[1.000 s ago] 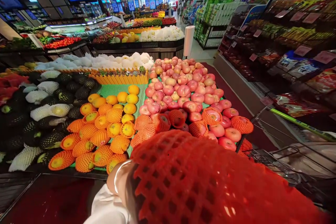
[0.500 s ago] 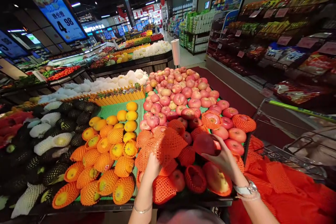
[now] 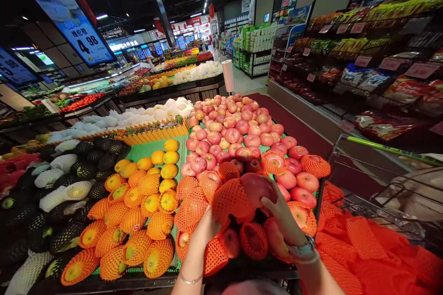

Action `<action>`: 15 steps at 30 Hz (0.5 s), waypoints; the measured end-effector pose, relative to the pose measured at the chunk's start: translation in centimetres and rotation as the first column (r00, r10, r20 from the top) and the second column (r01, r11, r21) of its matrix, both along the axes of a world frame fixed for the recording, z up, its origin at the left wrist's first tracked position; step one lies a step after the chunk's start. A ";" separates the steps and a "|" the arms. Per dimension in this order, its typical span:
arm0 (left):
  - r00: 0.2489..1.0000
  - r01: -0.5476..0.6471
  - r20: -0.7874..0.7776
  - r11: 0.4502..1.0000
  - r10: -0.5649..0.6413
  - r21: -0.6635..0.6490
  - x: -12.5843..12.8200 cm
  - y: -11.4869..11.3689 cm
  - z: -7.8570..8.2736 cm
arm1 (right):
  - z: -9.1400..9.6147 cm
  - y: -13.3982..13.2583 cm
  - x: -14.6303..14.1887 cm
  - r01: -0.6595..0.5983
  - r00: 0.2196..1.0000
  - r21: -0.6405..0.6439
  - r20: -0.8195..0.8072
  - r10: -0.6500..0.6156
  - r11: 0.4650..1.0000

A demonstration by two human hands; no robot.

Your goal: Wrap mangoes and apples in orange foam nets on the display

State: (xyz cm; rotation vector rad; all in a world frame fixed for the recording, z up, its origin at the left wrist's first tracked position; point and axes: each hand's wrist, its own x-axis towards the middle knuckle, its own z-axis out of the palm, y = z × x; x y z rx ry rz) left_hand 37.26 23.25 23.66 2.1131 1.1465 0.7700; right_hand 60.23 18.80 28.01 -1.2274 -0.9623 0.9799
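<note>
My left hand (image 3: 212,219) is closed on an orange foam net (image 3: 226,200), its mouth turned to the right. In my right hand (image 3: 279,212) is a red apple (image 3: 255,189), held at the net's mouth. The apple's left side meets the net; how far in it sits I cannot tell. Both are above the front of the apple display. Below them lie a netted apple (image 3: 254,240) and a bare apple (image 3: 230,242). Bare apples (image 3: 232,135) are heaped behind my hands.
Oranges (image 3: 129,249), many in orange nets, fill the section to the left, with dark avocados (image 3: 69,212) beyond. A pile of loose orange nets (image 3: 367,239) lies at the right, near a wire cart (image 3: 380,152). Snack shelves (image 3: 374,55) line the right side.
My right hand has brought the apple leftward to the net in my left hand. Apple and net were apart before and now touch. The view has tilted slightly.
</note>
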 end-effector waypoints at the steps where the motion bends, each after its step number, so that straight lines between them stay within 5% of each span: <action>1: 0.999 0.034 -0.034 0.999 -0.034 0.004 -0.1 0.0 -0.1 | 0.2 0.2 0.0 -0.015 1.000 -0.018 -0.001 0.015 1.000; 11: 0.966 0.180 -0.209 0.977 -0.153 0.115 2.5 0.9 -0.3 | -0.3 -0.1 -1.0 -0.232 0.970 0.062 -0.060 0.236 0.971; 15: 0.933 0.206 -0.331 0.965 -0.142 0.165 2.7 -0.2 -1.3 | -1.4 -0.7 -1.7 -0.209 0.976 -0.013 0.052 0.210 0.978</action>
